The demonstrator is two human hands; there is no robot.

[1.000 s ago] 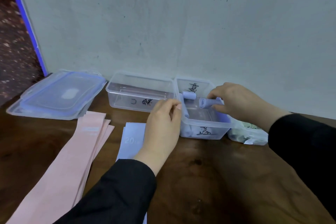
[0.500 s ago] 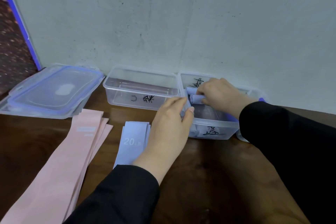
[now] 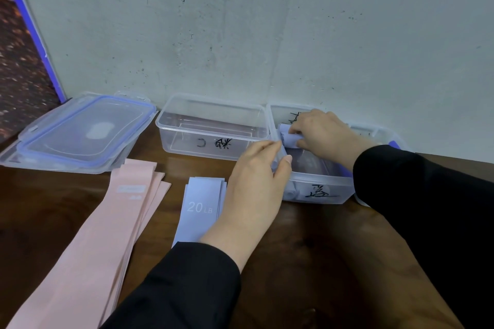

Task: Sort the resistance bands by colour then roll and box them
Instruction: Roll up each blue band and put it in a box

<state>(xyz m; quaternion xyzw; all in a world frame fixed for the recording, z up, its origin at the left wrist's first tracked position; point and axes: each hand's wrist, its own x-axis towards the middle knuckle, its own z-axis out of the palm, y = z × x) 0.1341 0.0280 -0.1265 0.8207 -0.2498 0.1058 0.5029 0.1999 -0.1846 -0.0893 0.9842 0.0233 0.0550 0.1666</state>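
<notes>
Three clear plastic boxes stand in a row against the grey wall, with a stack of clear blue-rimmed plastic lids (image 3: pixel 80 132) at the far left of the dark wooden table (image 3: pixel 307 262). Next to the right lie the flat pale pink resistance bands (image 3: pixel 107 224), fanned in a pile, then the flat pale blue resistance bands (image 3: pixel 199 211) marked 20 LB, both piles unrolled. Behind them the left clear box (image 3: pixel 211 128) holds nothing that can be made out. The left hand (image 3: pixel 256 181) steadies the near left wall of the middle clear box (image 3: pixel 320 187), thumb inside and fingers outside, clamped on the rim. The right hand (image 3: pixel 320 131) pinches a rolled pale blue band (image 3: pixel 288 137), which a second ago was held above the rim and is now lowered into the far left corner of that box, beside an earlier roll largely hidden under the fingers. At least one more blue roll shows through the front wall. The right-hand clear box (image 3: pixel 385 133) is mostly hidden behind the sleeve. Judged from this, the blue colour is partly boxed; the remaining flat blue bands and all the pink ones await rolling.
</notes>
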